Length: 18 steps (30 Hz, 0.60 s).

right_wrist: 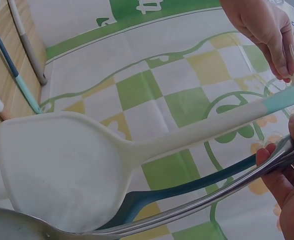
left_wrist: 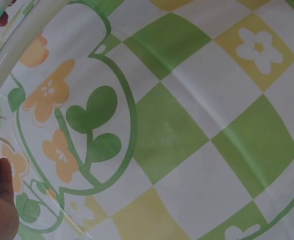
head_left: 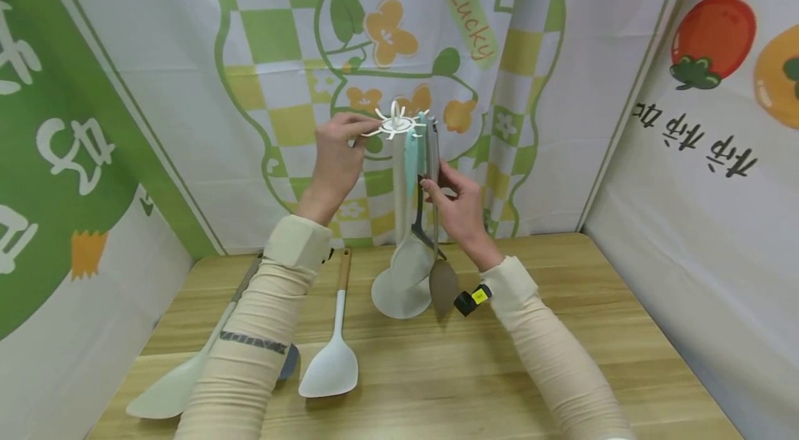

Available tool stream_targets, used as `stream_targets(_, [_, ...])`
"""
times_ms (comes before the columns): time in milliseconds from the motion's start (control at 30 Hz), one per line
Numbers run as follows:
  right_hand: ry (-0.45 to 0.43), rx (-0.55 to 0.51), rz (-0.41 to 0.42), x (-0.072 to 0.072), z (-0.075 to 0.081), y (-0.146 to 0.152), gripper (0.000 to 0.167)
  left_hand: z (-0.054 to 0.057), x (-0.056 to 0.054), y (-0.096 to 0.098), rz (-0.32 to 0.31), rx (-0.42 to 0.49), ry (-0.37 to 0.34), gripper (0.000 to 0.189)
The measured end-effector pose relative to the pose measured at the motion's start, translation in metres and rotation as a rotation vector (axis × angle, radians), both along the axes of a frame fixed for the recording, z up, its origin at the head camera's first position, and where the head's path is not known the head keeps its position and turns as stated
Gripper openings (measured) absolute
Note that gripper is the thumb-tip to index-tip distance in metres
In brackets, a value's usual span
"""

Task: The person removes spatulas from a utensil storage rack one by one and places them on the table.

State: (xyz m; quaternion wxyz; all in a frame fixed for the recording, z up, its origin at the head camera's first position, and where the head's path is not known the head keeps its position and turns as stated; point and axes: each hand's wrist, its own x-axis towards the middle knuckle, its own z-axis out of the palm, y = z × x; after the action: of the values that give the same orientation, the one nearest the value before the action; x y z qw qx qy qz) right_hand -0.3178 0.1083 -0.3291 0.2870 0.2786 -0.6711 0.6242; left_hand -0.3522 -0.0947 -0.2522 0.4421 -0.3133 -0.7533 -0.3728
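A white utensil stand with a ring of hooks [head_left: 397, 124] rises from its round base [head_left: 390, 298]. My left hand [head_left: 337, 155] pinches one of the hooks on the ring's left side. On the right of the stand, my right hand [head_left: 462, 207] grips the handle of a metal spoon [head_left: 443, 287], whose bowl points down. Beside it hang a white turner [right_wrist: 67, 165] with a turquoise handle end and a dark blue utensil [right_wrist: 187, 189]; the turner overlaps the blue one's head in the right wrist view. In the left wrist view, the left hand [left_wrist: 2, 205] shows only at the edge.
On the wooden table [head_left: 499, 370] lie a white turner with a wooden handle [head_left: 331, 367] and a larger pale turner [head_left: 168, 391] at the left. A dark blue utensil head [head_left: 289, 362] shows partly behind the left sleeve. A printed curtain [head_left: 299, 37] hangs close behind the stand.
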Motion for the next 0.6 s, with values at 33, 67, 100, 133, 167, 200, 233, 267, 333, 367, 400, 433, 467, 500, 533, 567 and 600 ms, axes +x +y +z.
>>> stream_targets(33, [0.006,0.0,-0.005,-0.0001,-0.0003,0.0008,0.041,0.0,-0.0004,0.0002,0.0,0.0,0.003,0.023])
stream_targets(67, [0.012,-0.001,-0.006,0.0001,-0.0007,0.0015,0.041,-0.0001,-0.0008,0.0004,0.001,0.0,0.007,0.023])
stream_targets(100, [0.02,0.0,-0.009,-0.0001,-0.0012,0.0024,0.041,-0.0003,-0.0012,0.0006,0.002,-0.001,0.01,0.023])
stream_targets(133, [0.025,-0.001,-0.007,-0.0001,-0.0016,0.0028,0.041,-0.0005,-0.0013,0.0004,0.005,-0.004,0.014,0.022])
stream_targets(167, [0.03,-0.002,-0.009,0.0,-0.0021,0.0032,0.041,-0.0007,-0.0014,0.0003,0.005,-0.005,0.015,0.022])
stream_targets(200, [0.034,-0.004,-0.01,0.0001,-0.0026,0.0037,0.041,-0.0008,-0.0016,0.0002,0.005,-0.007,0.016,0.023])
stream_targets(233, [0.038,-0.007,-0.01,0.0003,-0.003,0.0043,0.041,-0.0009,-0.0017,0.0001,0.005,-0.009,0.017,0.023])
stream_targets(267, [0.04,-0.007,-0.011,0.0005,-0.0033,0.0048,0.041,-0.0008,-0.0017,0.0001,0.006,-0.011,0.018,0.024])
stream_targets(333, [0.043,-0.012,-0.007,0.0015,-0.0032,0.0058,0.041,-0.0006,-0.0014,0.0002,0.006,-0.012,0.018,0.024])
stream_targets(367, [0.042,-0.012,-0.009,0.002,-0.0031,0.0063,0.041,-0.0005,-0.0012,0.0001,0.007,-0.013,0.017,0.024])
stream_targets(400, [0.041,-0.011,-0.011,0.0025,-0.0029,0.0067,0.041,-0.0003,-0.0009,0.0001,0.007,-0.014,0.015,0.024])
stream_targets(433, [0.04,-0.009,-0.014,0.0029,-0.0028,0.0072,0.041,-0.0001,-0.0005,0.0002,0.008,-0.015,0.013,0.024])
stream_targets(467, [0.038,-0.007,-0.017,0.0032,-0.0026,0.0077,0.041,0.0,0.0,0.0002,0.007,-0.015,0.011,0.025])
stream_targets(500, [0.038,-0.005,-0.02,0.0036,-0.0025,0.0082,0.041,0.0,0.0003,0.0002,0.007,-0.015,0.01,0.025])
stream_targets(533, [0.037,-0.001,-0.026,0.0039,-0.0024,0.0087,0.041,0.0,0.0004,0.0001,0.008,-0.015,0.009,0.025])
stream_targets(567, [0.036,-0.001,-0.028,0.0039,-0.0024,0.0093,0.04,0.0,0.0008,0.0,0.008,-0.015,0.01,0.025])
stream_targets(600, [0.035,-0.001,-0.03,0.0039,-0.0024,0.0099,0.04,0.0,0.0008,-0.0001,0.007,-0.015,0.011,0.025])
